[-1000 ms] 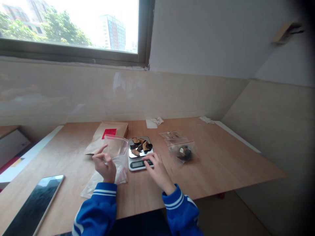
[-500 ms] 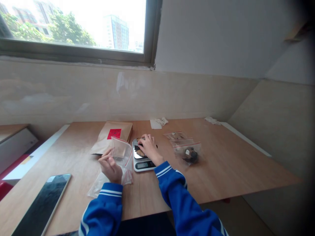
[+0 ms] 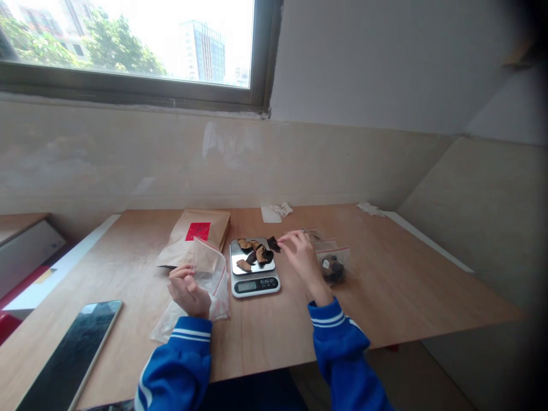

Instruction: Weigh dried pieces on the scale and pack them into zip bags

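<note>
Black-screened rectangular phone (image 3: 71, 354): lies on the pale wooden counter (image 3: 402, 268).
Left hand (image 3: 189, 290): grip closes on a slim dark-pointed implement (image 3: 166, 266); whether also on the clear red-lined plastic bag (image 3: 209, 277), I cannot tell.
White-and-silver digital scale (image 3: 256, 286): bears curled brown dried pieces (image 3: 259, 254).
Right hand (image 3: 303, 264): grip pinches a flat dark-brown flake (image 3: 273, 245), just right of them.

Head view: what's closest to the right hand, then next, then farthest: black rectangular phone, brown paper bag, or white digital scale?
1. White digital scale, just left.
2. Brown paper bag, back left.
3. Black rectangular phone, far left.
</note>
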Demonstrator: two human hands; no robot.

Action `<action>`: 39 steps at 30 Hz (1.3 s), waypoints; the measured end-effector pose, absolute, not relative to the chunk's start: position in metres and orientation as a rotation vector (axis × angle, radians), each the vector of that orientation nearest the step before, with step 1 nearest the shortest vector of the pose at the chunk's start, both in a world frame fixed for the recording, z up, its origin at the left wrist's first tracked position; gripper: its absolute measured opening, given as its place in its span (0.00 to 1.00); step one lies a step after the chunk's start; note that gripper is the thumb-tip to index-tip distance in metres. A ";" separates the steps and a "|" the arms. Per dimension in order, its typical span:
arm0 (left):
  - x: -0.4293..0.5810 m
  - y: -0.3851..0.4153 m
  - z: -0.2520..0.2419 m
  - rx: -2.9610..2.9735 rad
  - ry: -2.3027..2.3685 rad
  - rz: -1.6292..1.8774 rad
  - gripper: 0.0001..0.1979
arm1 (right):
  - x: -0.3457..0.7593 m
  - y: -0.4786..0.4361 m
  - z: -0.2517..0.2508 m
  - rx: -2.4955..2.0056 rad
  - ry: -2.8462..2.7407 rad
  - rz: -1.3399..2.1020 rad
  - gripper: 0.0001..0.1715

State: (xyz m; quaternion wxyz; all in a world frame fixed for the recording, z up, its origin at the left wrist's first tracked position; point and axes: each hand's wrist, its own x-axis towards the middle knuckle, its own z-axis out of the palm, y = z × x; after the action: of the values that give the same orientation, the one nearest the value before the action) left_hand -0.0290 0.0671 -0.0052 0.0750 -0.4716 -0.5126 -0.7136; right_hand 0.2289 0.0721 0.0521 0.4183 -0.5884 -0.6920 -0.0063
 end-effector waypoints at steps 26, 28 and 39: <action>-0.031 0.058 -0.007 -1.553 -1.846 -2.181 0.17 | 0.251 0.015 -0.046 -1.811 -1.716 -0.048 0.14; -0.030 0.058 -0.008 -1.544 -1.865 -2.177 0.17 | 0.251 0.015 -0.045 -1.815 -1.713 -0.047 0.13; -0.030 0.060 -0.010 -1.527 -1.869 -2.215 0.16 | 0.251 0.013 -0.039 -1.769 -1.645 0.013 0.15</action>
State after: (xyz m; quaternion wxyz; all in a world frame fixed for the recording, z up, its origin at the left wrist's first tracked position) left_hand -0.0299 0.0598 -0.0098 -0.0669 -0.4652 -0.5692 -0.6746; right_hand 0.2506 0.0126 -0.0391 0.3551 -0.6845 -0.6367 0.0050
